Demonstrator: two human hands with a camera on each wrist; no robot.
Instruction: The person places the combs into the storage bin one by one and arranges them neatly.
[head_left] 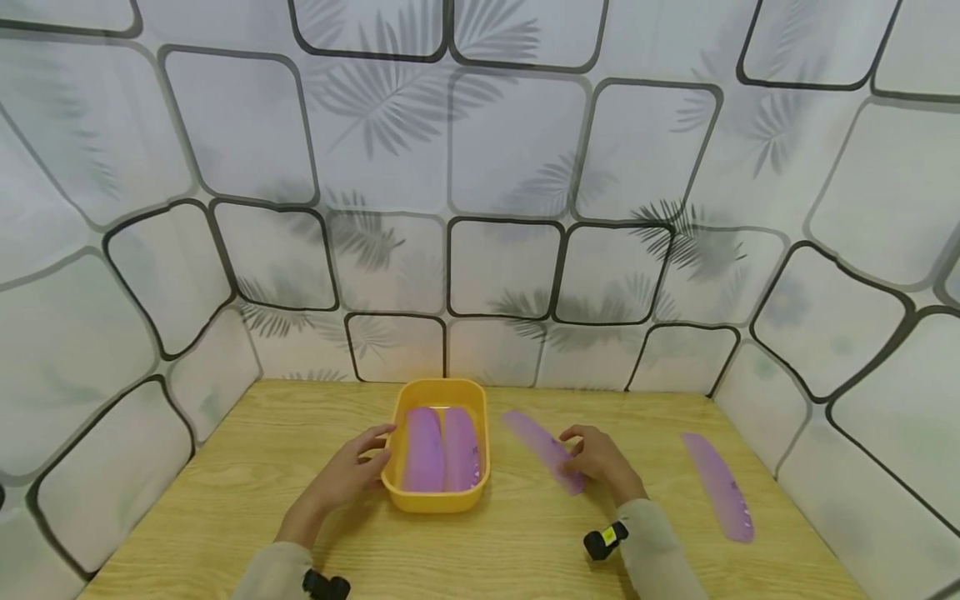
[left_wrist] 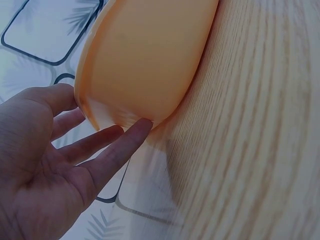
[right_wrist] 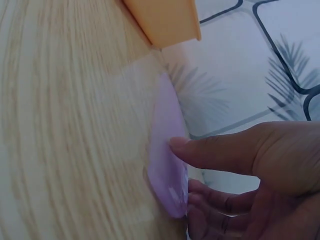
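A yellow plastic tub stands on the table with two translucent purple plastic strips lying side by side in it. My left hand is at the tub's left side, its fingers loosely spread; in the left wrist view fingertips touch the outer wall. Right of the tub, a third purple strip, long and slightly curved, lies slanted on the table. My right hand pinches its near part, with the thumb on top and the other fingers at its edge, partly hidden.
Another purple strip lies farther right on the wood-grain table. A patterned white curtain rises behind the table and along both sides. Both wrists wear small black cameras.
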